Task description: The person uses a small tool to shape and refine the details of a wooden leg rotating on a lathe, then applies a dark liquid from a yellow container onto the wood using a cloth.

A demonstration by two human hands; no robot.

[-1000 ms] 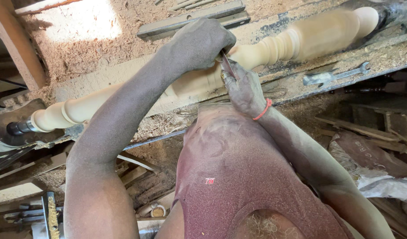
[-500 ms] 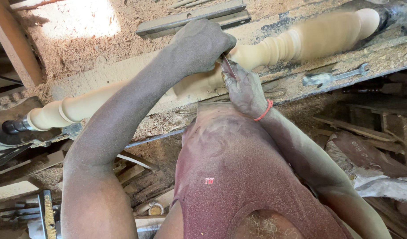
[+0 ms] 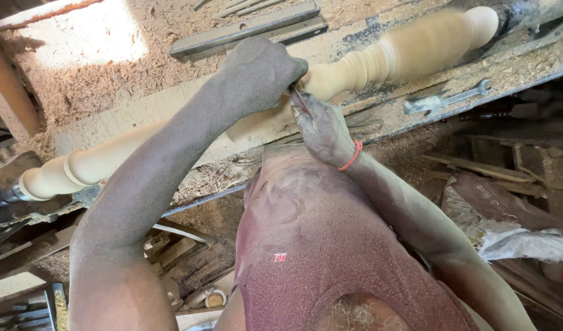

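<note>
A pale turned wooden spindle (image 3: 410,52) runs slantwise across the frame, from the lower left edge up to the upper right corner, mounted along a sawdust-covered lathe bed (image 3: 416,107). The left hand (image 3: 260,73) sits just above the middle of the frame, its grip closed into a fist over the front end of a thin metal chisel (image 3: 300,101), pressing it against the spindle. The right hand (image 3: 323,129) lies just below and right of it, its grip closed around the same chisel lower down; a red band circles that wrist. A steel spanner (image 3: 447,98) lies on the bed at right, well apart from both hands. Flat metal bars (image 3: 244,30) rest in the sawdust at upper centre. Crumpled sacking (image 3: 508,227) lies on the floor at lower right.
</note>
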